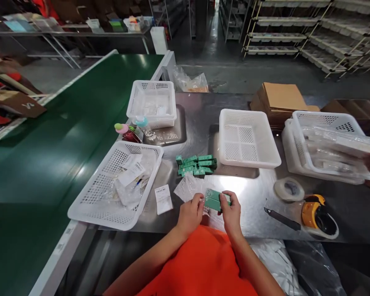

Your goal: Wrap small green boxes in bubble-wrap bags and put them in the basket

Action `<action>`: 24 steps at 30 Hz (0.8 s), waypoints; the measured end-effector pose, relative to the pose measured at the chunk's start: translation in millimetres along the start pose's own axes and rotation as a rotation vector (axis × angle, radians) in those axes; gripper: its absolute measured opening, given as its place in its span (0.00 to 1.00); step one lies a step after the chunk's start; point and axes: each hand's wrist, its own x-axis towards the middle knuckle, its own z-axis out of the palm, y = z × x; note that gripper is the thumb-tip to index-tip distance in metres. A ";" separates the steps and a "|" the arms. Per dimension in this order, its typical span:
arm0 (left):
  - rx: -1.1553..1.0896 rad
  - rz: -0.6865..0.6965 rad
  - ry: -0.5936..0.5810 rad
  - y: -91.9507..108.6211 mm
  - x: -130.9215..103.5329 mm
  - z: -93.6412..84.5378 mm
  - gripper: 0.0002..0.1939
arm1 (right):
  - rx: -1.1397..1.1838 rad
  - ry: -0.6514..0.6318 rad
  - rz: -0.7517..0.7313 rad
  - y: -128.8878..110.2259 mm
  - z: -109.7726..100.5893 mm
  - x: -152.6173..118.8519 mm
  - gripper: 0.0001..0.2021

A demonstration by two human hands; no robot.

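Two small green boxes (213,200) lie side by side in front of me, partly covered by clear bubble wrap. My right hand (232,213) is closed on their right end, thumb on top. At their left end, my left hand (189,213) pinches the edge of the bubble wrap (186,187), which spreads out beyond it on the table. Just behind the wrap, more green boxes (197,165) of the same kind stand in a tight cluster. A white printed slip (163,199) rests to the left of my left hand.
A white basket (89,201) with bagged items and slips stands left, beside a green conveyor belt (74,111). Other white baskets (249,162) stand behind and right. A tape roll (289,189), a black cutter (283,218) and a yellow tape dispenser (310,213) lie right. Bottles (128,133) stand back left.
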 end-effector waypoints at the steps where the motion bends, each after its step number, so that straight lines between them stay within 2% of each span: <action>1: 0.041 0.024 -0.010 -0.3 -0.9 0.6 0.14 | 0.051 -0.033 0.120 2.1 2.9 1.5 0.21; 2: 0.083 0.050 -0.017 -0.1 -1.2 0.9 0.14 | 0.071 -0.049 0.176 4.6 5.3 1.8 0.22; 3: 0.126 0.075 -0.020 0.9 -0.9 0.8 0.13 | 0.055 -0.041 0.159 7.3 7.3 0.6 0.22; 7: 0.212 0.121 0.052 14.5 6.3 -1.9 0.12 | -0.107 0.026 -0.230 13.3 14.2 -13.4 0.14; 9: 0.215 0.120 0.081 26.1 10.2 -3.6 0.12 | -0.106 -0.014 -0.305 12.6 18.0 -19.0 0.11; 11: 0.246 0.136 0.034 37.4 10.1 -4.0 0.11 | -0.036 -0.025 -0.225 10.3 21.2 -18.5 0.10; 13: 0.301 0.162 -0.074 44.9 4.2 -2.0 0.11 | 0.104 -0.010 -0.012 7.1 22.3 -12.0 0.12; 16: 0.356 0.168 -0.216 45.8 -9.6 4.5 0.13 | 0.352 0.018 0.366 2.2 20.1 -0.4 0.19; 18: 0.348 0.146 -0.229 41.6 -14.3 7.8 0.13 | 0.427 0.029 0.476 0.2 18.2 1.6 0.23; 20: 0.306 0.129 -0.151 37.0 -11.2 7.9 0.13 | 0.386 0.025 0.411 0.0 17.9 -3.0 0.23; 24: 0.239 0.173 0.079 34.2 9.7 -1.7 0.11 | 0.138 -0.006 -0.007 4.8 20.8 -19.4 0.18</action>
